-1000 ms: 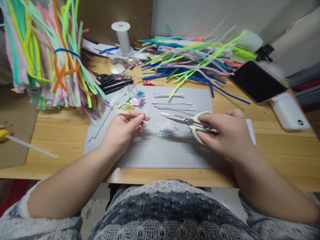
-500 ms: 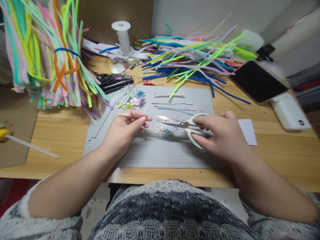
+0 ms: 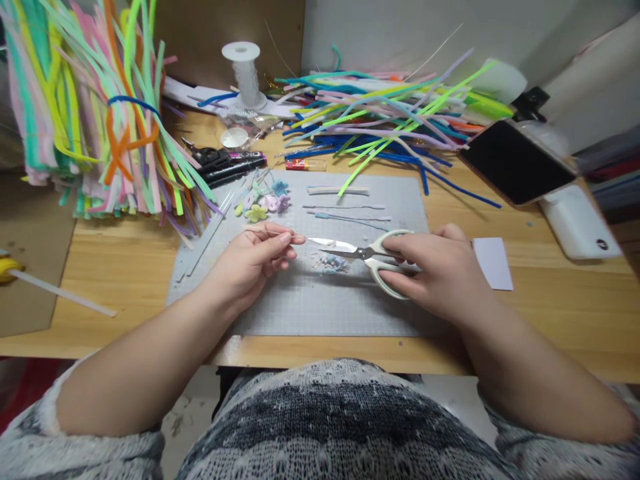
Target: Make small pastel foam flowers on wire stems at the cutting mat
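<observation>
My right hand (image 3: 440,267) grips a pair of scissors (image 3: 363,253) by its pale handles, with the blades parted and pointing left. The upper blade's tip reaches my left fingertips. Between thumb and fingers, my left hand (image 3: 255,257) pinches a thin pale pipe cleaner, mostly hidden by the fingers. Below the blades, a small heap of pastel clippings (image 3: 331,263) lies on the grey cutting mat (image 3: 320,310). Several pastel pipe cleaner flowers (image 3: 265,203) rest behind my left hand. Thin trimmed stems (image 3: 350,217) lie beyond the scissors.
A big bundle of colourful pipe cleaners (image 3: 95,120) stands at the left. More loose pipe cleaners (image 3: 385,113) are piled at the back. A white spool (image 3: 245,77), black pens (image 3: 235,170), a phone (image 3: 517,162) and a white card (image 3: 493,263) sit around the mat.
The scissors have shifted slightly left, bringing the blade tip to my left fingertips. My left hand has barely moved.
</observation>
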